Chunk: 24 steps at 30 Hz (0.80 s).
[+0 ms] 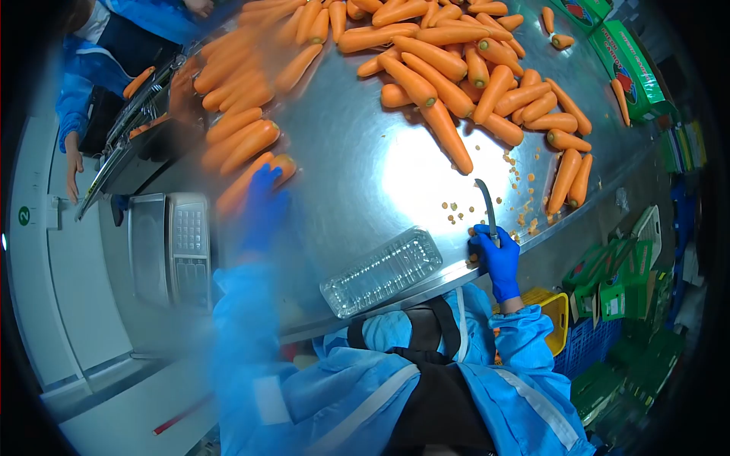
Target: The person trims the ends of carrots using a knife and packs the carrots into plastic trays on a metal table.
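Observation:
My right hand [498,260], in a blue glove, is closed around a small knife with a curved blade [487,204]. It rests near the table's front edge, beside small cut carrot bits [453,214]. My left hand [265,209], also blue-gloved, is at the near end of a row of carrots [249,144] on the left. It overlaps a carrot [237,190] there, but blur hides its fingers and whether it grips. Between my hands a clear plastic tray [384,272] lies tilted along the front edge, with nothing in it.
A large pile of carrots [449,72] covers the far part of the metal table [342,163]. A scale [171,243] stands to the left, near another person's hand [74,171]. Green cartons [625,64] and a yellow crate [553,319] are on the right.

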Tool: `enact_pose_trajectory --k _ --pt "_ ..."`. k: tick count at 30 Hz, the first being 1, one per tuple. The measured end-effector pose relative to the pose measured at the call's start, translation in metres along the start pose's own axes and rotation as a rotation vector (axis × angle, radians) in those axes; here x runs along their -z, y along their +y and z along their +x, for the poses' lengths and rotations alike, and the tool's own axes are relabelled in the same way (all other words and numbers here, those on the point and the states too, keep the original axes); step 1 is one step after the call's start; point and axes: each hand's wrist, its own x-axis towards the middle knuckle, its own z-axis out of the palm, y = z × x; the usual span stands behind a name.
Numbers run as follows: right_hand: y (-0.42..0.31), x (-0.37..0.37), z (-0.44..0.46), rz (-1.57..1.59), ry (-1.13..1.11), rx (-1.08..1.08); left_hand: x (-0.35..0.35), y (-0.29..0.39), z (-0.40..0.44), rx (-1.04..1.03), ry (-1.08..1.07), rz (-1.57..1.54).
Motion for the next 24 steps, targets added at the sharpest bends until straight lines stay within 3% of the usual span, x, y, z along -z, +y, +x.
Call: enact_pose_trajectory --k 3,6,9,12,15,16,20,22,24 --pt "-0.001 0.001 0.0 -0.019 0.004 0.012 -0.004 0.006 0.005 -0.189 -0.06 0.049" --pt "-0.014 -0.002 -0.006 0.005 0.007 -0.02 -0.001 0.033 0.001 -0.242 0.181 0.525" --pt "-0.008 0.005 -0.007 0.049 -0.005 -0.02 0.013 0.003 0.004 -0.128 0.078 0.858" --pt "-0.011 0.004 -0.007 0.064 -0.012 -0.035 0.027 -0.008 0.022 -0.144 0.077 1.051" --pt "-0.009 0.001 -0.007 0.129 0.013 -0.043 0.022 -0.03 0.036 -0.145 0.235 0.57" --pt "-0.008 0.002 -0.006 0.115 0.01 -0.028 0.014 0.011 0.026 -0.247 0.213 0.634" --pt "-0.013 0.001 -0.008 0.108 0.029 -0.055 -0.03 0.094 -0.054 0.015 -0.465 -0.046" --pt "-0.011 0.001 -0.007 0.152 0.02 -0.049 -0.045 0.136 -0.096 0.029 -0.612 -0.061" --pt "-0.008 0.001 -0.006 0.162 0.014 -0.039 -0.057 0.139 -0.113 0.093 -0.512 -0.162"
